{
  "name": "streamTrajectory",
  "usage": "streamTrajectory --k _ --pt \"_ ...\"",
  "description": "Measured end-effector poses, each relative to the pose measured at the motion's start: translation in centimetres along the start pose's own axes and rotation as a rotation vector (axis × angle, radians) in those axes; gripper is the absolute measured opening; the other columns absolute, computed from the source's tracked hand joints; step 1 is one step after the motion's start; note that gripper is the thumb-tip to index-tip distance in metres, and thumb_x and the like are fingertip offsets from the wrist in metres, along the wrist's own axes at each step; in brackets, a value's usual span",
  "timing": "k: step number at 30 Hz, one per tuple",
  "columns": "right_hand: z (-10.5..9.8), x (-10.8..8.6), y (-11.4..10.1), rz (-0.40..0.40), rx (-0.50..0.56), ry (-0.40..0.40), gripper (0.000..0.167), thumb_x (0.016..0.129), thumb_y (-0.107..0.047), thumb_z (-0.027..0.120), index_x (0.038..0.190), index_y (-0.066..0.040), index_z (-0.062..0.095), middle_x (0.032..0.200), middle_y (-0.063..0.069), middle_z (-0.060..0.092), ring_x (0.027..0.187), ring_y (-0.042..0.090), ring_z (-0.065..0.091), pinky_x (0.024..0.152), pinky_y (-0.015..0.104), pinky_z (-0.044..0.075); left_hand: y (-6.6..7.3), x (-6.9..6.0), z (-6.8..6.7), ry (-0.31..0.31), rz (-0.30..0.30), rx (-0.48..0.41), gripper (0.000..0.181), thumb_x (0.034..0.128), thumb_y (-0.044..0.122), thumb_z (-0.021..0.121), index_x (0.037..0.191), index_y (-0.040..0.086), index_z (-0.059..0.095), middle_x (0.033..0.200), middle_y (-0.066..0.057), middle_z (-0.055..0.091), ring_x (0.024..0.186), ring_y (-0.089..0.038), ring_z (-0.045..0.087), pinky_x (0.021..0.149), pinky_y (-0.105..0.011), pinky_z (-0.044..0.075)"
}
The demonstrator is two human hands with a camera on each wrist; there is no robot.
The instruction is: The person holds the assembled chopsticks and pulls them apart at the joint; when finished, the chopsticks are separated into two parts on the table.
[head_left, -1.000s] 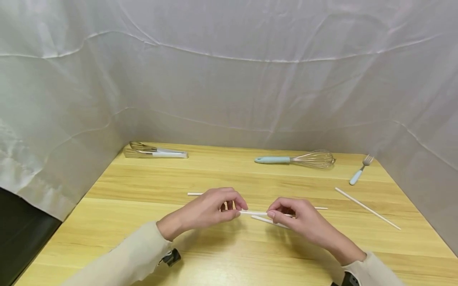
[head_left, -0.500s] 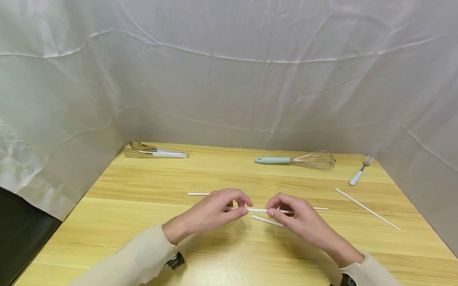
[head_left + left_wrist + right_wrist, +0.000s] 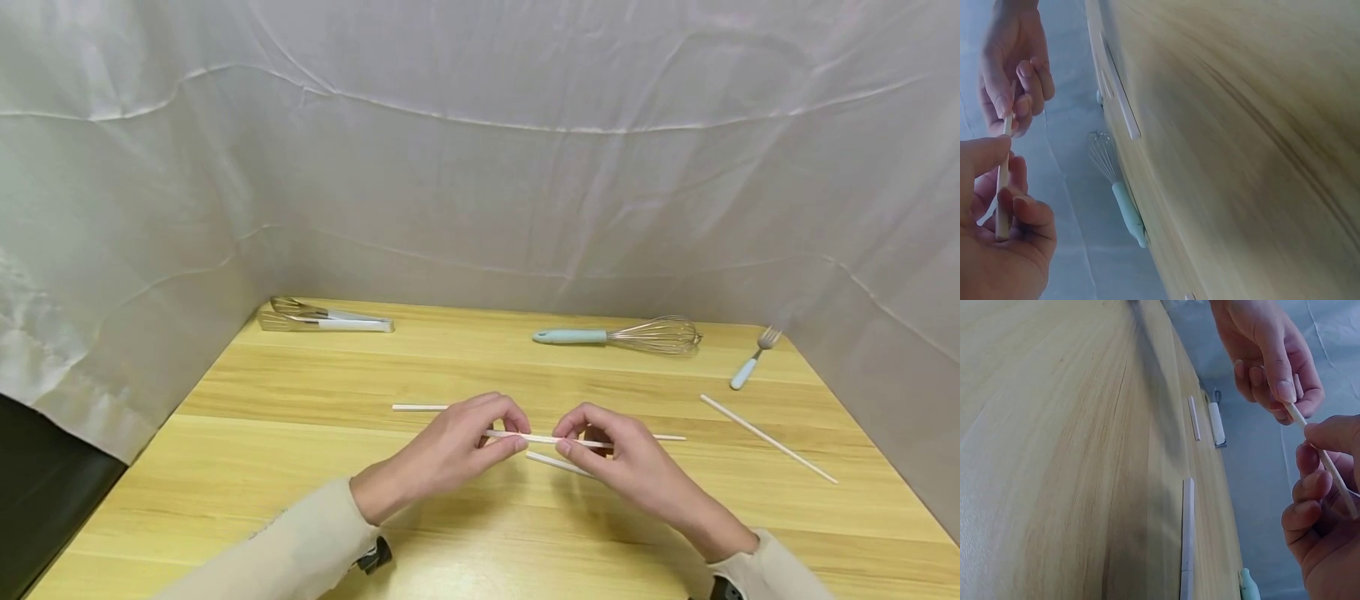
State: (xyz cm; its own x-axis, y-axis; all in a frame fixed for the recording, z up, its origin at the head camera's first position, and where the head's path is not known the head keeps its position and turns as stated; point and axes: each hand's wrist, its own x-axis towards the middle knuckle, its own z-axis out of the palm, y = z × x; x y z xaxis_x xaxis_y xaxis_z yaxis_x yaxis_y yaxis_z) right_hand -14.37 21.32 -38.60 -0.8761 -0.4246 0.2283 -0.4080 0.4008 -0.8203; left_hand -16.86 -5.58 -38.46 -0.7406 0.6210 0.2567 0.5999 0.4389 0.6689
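Observation:
A thin white chopstick [image 3: 538,438] is held level above the table between both hands. My left hand [image 3: 468,442] pinches it between thumb and fingers, with its end against the palm side in the left wrist view. My right hand [image 3: 626,458] pinches the same chopstick [image 3: 1330,467] a short way to the right. Below the right hand, another white chopstick [image 3: 558,463] lies on the table, partly hidden. Behind the left hand a chopstick [image 3: 418,407] pokes out, and a white stick end [image 3: 670,437] shows beyond the right hand.
One more white chopstick [image 3: 768,438] lies slanted at the right. Along the back of the wooden table [image 3: 300,392] are tongs [image 3: 330,321], a whisk [image 3: 618,336] with a pale blue handle, and a small fork [image 3: 754,358]. A grey cloth [image 3: 480,192] encloses the sides and back.
My left hand has shifted to the right along the chopstick, closer to the right hand. The held chopstick has risen slightly, and its left part now shows behind the left thumb.

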Motion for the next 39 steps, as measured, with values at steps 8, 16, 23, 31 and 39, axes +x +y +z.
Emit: streamTrajectory --k 8,16,23,31,39 --pt "0.24 -0.07 0.21 0.0 0.006 0.0 0.005 0.105 -0.015 0.074 0.109 -0.016 0.071 0.1 0.002 0.07 0.08 0.005 0.062 0.07 0.026 0.058 0.16 -0.01 0.43 0.031 0.019 0.007 0.006 0.109 0.027 0.07 0.114 0.023 0.07 0.11 0.01 0.069 0.09 -0.005 0.058 0.075 -0.023 0.052" --pt "0.25 -0.1 0.13 -0.013 -0.01 0.022 0.008 0.104 -0.013 0.075 0.108 -0.02 0.071 0.101 0.001 0.071 0.085 0.007 0.067 0.076 0.027 0.06 0.15 -0.09 0.54 0.038 0.003 -0.004 0.007 0.1099 0.03 0.068 0.111 0.024 0.071 0.109 0.011 0.069 0.088 -0.005 0.058 0.075 -0.023 0.052" --pt "0.28 -0.22 0.22 -0.018 -0.009 0.019 0.008 0.105 -0.013 0.074 0.108 -0.02 0.072 0.103 0.0 0.073 0.09 0.011 0.071 0.081 0.028 0.063 0.18 -0.16 0.51 0.033 0.011 -0.009 0.006 0.1105 0.029 0.067 0.109 0.023 0.07 0.109 0.011 0.07 0.09 -0.006 0.059 0.078 -0.023 0.053" --pt "0.14 -0.39 0.21 -0.038 -0.038 0.032 0.007 0.106 -0.013 0.073 0.107 -0.02 0.071 0.101 -0.005 0.075 0.097 0.009 0.074 0.086 0.028 0.064 0.27 -0.2 0.46 0.024 -0.012 -0.013 0.004 0.1106 0.026 0.067 0.11 0.022 0.069 0.113 0.01 0.071 0.096 -0.006 0.062 0.085 -0.025 0.055" --pt "-0.1 -0.4 0.41 -0.095 0.044 -0.015 0.007 0.107 -0.009 0.07 0.106 -0.002 0.068 0.09 0.004 0.082 0.085 0.011 0.078 0.065 0.026 0.06 0.39 -0.25 0.64 0.036 0.039 -0.015 0.007 0.1121 0.024 0.064 0.11 0.017 0.065 0.108 0.006 0.069 0.091 -0.006 0.059 0.084 -0.024 0.057"
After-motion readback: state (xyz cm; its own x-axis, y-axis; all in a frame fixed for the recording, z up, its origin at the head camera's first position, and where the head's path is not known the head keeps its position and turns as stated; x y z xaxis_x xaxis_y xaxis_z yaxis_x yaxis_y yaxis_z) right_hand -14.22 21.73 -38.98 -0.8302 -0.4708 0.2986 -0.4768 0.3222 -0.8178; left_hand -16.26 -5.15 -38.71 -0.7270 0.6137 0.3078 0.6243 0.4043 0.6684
